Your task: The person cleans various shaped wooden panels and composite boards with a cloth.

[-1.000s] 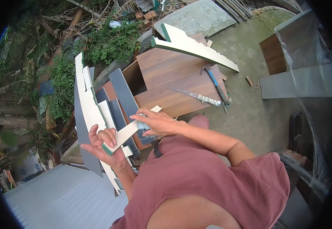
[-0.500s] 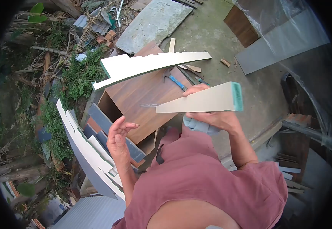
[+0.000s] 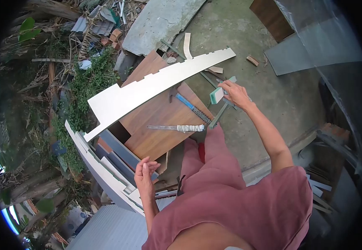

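Observation:
My right hand (image 3: 237, 95) is closed on a short white board piece with green edges (image 3: 217, 96), held over the ground to the right of a brown wood-grain panel (image 3: 147, 137). My left hand (image 3: 145, 171) is empty, its fingers loosely curved, near the panel's lower edge. A blade-like tool with a cord-wrapped handle (image 3: 190, 128) lies on the panel. Above it rests a claw hammer with a blue handle (image 3: 186, 102). Across the far part of the panel lies a long curved white board with a notched edge (image 3: 156, 85).
Similar stepped white boards (image 3: 116, 171) stand at the left beside grey boards (image 3: 120, 148). A concrete slab (image 3: 160, 25) lies at the back. Plastic sheeting (image 3: 314, 33) and a grey panel (image 3: 289, 54) are at the right. Plants and debris border the left.
My right hand has moved away from my body with the white board piece, turning it end-on. The wrapped tool's handle now shows. My left hand has shifted down and slightly right in view.

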Demonstrator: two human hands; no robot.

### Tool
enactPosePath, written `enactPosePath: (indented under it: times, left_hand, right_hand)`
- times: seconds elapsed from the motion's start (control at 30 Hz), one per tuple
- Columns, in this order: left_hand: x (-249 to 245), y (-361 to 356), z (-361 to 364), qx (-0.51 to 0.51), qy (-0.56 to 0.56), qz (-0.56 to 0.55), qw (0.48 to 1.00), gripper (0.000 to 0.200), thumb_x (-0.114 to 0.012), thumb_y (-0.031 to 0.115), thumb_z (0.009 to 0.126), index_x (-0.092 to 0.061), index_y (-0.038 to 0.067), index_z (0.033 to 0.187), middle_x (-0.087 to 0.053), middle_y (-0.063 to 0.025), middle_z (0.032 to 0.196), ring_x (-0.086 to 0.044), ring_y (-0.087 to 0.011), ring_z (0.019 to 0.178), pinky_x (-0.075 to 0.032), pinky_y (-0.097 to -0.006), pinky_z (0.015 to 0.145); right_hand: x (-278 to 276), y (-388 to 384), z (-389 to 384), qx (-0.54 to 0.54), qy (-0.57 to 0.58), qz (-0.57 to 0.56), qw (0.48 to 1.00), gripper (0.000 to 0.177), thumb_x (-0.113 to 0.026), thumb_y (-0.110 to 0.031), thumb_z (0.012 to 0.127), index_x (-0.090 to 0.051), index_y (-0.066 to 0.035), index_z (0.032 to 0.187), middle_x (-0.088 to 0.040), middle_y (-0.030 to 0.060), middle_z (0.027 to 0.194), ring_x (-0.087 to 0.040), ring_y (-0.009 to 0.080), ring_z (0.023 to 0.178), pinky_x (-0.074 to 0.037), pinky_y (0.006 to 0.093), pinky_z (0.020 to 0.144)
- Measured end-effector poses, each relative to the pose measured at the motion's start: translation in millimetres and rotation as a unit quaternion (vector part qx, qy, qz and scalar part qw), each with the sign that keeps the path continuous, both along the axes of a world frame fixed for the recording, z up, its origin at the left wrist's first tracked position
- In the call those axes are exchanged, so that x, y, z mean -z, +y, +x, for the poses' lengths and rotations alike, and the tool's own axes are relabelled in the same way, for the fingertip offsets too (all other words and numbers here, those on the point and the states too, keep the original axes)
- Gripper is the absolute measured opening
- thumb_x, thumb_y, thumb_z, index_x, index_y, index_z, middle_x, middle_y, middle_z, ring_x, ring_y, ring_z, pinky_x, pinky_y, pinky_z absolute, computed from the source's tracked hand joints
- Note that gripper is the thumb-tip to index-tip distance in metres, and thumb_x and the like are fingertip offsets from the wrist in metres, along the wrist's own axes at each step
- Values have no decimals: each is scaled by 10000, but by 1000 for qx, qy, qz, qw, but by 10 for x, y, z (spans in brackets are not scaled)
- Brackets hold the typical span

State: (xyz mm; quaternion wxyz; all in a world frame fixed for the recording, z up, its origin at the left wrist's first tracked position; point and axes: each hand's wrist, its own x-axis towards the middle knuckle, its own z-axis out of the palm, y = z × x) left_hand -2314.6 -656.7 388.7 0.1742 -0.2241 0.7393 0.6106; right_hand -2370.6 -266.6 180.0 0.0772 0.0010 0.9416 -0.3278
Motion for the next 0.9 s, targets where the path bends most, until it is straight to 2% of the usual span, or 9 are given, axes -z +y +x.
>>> enactPosePath:
  times: [0.13,0.2,0.27,0.3,0.4,0.53,0.73,0.9]
  left_hand:
    - [121,-39,128,-42,-43,-52,997,322,-483,297,955,-556,31,1122,-638,-64,904,-627,-161,838,-480,-284,790]
    - [192,-13,154,-51,-52,-52,996,319,-482,293,956,-557,31,1121,-638,-65,904,-628,-163,840,-480,-285,785]
    - [265,14,180,-58,-64,-41,995,308,-476,276,960,-558,26,1120,-637,-71,908,-630,-170,847,-479,-288,785]
    - [274,32,185,-62,-67,-46,995,308,-476,276,960,-558,26,1120,-637,-71,908,-630,-170,847,-479,-288,785]
    - [286,91,179,-35,-81,-67,994,304,-468,259,964,-553,19,1129,-633,-80,927,-627,-177,862,-482,-298,805]
    - [346,95,163,-33,-82,-62,994,304,-466,258,965,-553,20,1133,-632,-81,930,-622,-175,868,-481,-296,809]
    - [483,65,169,-48,-94,-66,992,299,-459,250,968,-553,22,1137,-628,-80,931,-617,-174,880,-485,-300,823]
    - [579,73,214,-52,-120,-83,988,295,-458,237,969,-549,20,1145,-629,-87,939,-618,-172,881,-487,-304,834]
  right_hand:
    - [920,48,-140,47,-24,-7,999,465,-656,-54,709,-527,-187,1136,-542,31,1124,-564,266,1021,-474,382,808]
    - [1183,86,-223,63,-36,-11,997,469,-655,-54,711,-528,-200,1139,-542,31,1123,-563,270,1020,-472,384,811]
    - [1337,82,-299,124,-93,-11,988,473,-650,-56,726,-520,-214,1153,-540,37,1125,-561,286,1021,-466,398,819]
    - [1396,83,-328,119,-97,-15,988,473,-650,-56,726,-520,-214,1153,-540,37,1125,-561,286,1021,-466,398,819]
    - [1543,120,-402,205,-97,-9,974,464,-630,-58,759,-509,-216,1179,-534,49,1142,-557,305,1021,-458,418,831]
    - [1598,176,-453,161,-101,10,982,468,-635,-64,759,-510,-217,1184,-535,56,1135,-559,303,1020,-460,417,828]
    - [1982,-28,-502,44,-99,90,990,493,-622,-48,735,-518,-224,1184,-540,74,1082,-568,294,994,-478,420,802]
    - [2298,-407,-573,-80,-116,154,978,410,-521,-67,802,-540,-234,1176,-542,97,1036,-587,289,942,-504,390,753]
